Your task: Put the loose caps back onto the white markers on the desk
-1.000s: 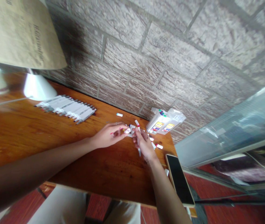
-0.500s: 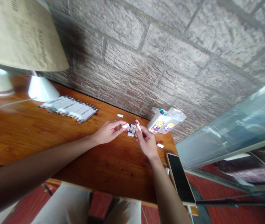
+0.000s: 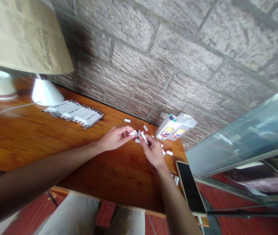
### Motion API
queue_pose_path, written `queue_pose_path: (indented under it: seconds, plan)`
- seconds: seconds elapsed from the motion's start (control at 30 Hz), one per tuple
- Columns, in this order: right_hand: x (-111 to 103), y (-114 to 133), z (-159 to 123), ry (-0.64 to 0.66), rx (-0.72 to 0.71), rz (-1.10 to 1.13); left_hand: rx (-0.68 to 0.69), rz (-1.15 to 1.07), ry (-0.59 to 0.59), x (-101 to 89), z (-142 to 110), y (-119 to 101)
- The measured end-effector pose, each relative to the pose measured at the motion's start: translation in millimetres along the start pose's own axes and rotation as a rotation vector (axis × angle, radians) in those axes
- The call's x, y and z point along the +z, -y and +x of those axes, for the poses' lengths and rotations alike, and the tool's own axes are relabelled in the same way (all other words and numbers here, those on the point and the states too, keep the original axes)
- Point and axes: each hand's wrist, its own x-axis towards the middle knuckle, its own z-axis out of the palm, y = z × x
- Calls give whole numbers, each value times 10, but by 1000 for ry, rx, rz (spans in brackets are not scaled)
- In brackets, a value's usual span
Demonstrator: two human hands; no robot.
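Note:
My left hand pinches a small white marker cap at its fingertips. Just to its right, my right hand is closed around a white marker with its tip pointing toward the cap. Both hands hover over a small pile of loose caps on the wooden table. More loose caps lie to the right of my right hand, and single ones lie nearer the wall.
A row of several white markers lies at the back left, near a white lamp base under a tan shade. A clear marker case leans on the brick wall. A phone lies at the table's right edge.
My hands have drawn closer together, and the marker in my right hand has tilted down toward the cap in my left. The view has drifted slightly.

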Motion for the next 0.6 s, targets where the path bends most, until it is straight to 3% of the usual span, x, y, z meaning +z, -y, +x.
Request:
queue_pose_path:
  seconds: [0.6]
  plan:
    - [0,37,-31,64,-80,-120,18,-2,12,1,-2,-12]
